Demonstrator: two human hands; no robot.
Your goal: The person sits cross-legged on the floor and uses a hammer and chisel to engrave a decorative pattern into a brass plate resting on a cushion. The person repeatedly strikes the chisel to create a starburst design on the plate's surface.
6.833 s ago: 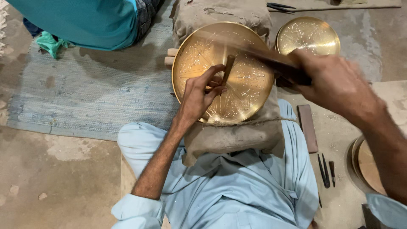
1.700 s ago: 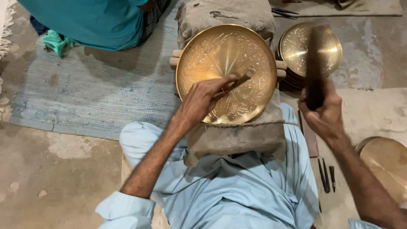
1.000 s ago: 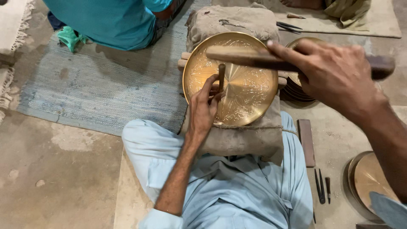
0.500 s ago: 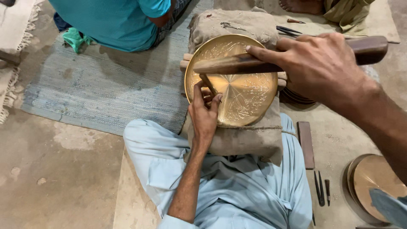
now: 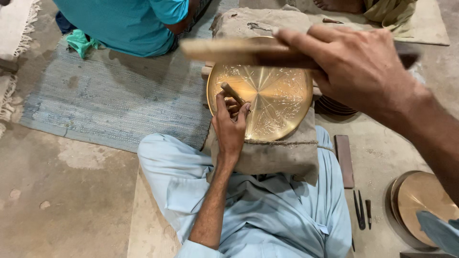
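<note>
The round brass plate [image 5: 267,102] lies face up on a burlap-covered block [image 5: 282,153] in front of the person's knees, its lower rim just inside the block's near edge. The left hand [image 5: 230,126] rests on the plate's left part, fingers closed around a short chisel [image 5: 233,93]. The chisel's long axis is tilted, butt up and to the left, tip down toward the plate's middle. The right hand [image 5: 356,71] is raised above the plate's far rim, clenched around a wooden mallet [image 5: 239,50] that lies nearly level, its long axis running left to right with the free end to the left. Open floor lies to the left, over a blue rug [image 5: 114,100]. To the right the room is tighter: a flat stone bar [image 5: 344,160], 3 small tools [image 5: 361,212] and a stack of brass plates [image 5: 423,205]. Another person in a teal shirt [image 5: 138,21] sits beyond the rug.
</note>
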